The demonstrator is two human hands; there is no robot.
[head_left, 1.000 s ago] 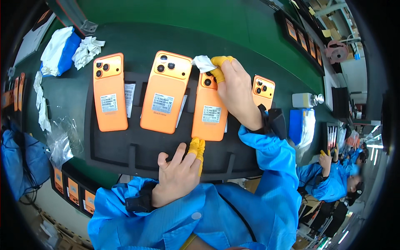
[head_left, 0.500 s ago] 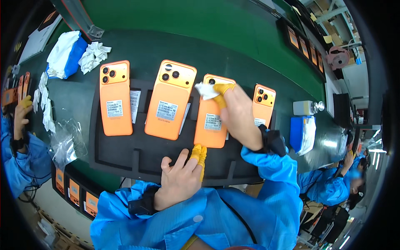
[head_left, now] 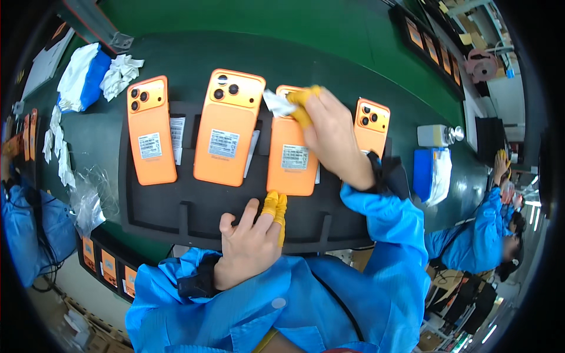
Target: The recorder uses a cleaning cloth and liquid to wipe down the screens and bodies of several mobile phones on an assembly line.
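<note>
Nearest, at 6 o'clock, the left hand [head_left: 250,250] rests on the black tray [head_left: 194,212], its grip loose and holding nothing, yellow-capped fingertips [head_left: 273,206] touching the lower edge of the third orange phone [head_left: 291,156]. Beyond it, toward 12 o'clock, the right hand [head_left: 332,135] has its grip pinched shut on a small white wipe [head_left: 278,103], pressed on that phone's camera end. The wiping looks midway: the phone at 1 o'clock [head_left: 372,126] and the two at 11 o'clock [head_left: 152,129] [head_left: 228,126] lie untouched. Farther off on the bench [head_left: 329,47] sit crumpled wipes [head_left: 119,73].
</note>
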